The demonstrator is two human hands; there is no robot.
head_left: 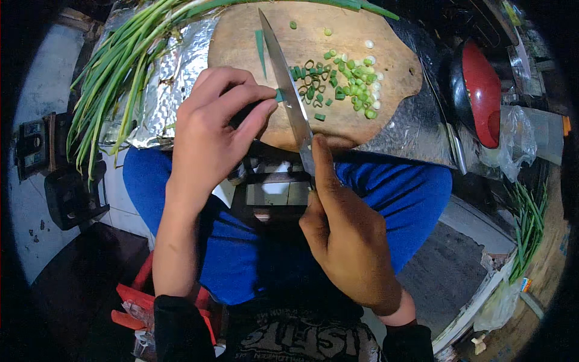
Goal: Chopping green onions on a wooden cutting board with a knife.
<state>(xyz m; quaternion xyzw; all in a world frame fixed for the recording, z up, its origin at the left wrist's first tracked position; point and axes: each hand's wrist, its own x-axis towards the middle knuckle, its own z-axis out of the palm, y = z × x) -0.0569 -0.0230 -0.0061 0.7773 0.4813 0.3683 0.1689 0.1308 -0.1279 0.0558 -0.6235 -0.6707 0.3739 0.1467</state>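
Observation:
My right hand (353, 241) grips the handle of a kitchen knife (281, 69), its forefinger stretched along the blade's base. The blade points away over the wooden cutting board (395, 51). Just left of the blade, my left hand (214, 111) pinches a short green onion piece (278, 95), mostly hidden by the fingertips. A longer strip of green onion leaf (260, 51) lies beyond those fingers. To the right of the knife, chopped green onion (360, 78) is spread in pale and dark green rings. Whole green onions (117, 78) lie at the board's left, their leaves hanging over the edge.
Crinkled foil (190, 51) lies under the board's left side. At the right are a red and black bowl-shaped vessel (482, 90), a metal utensil (456, 151), a clear plastic bag (518, 142) and another bunch of long green leaves (528, 226). Red plastic (136, 295) shows at lower left.

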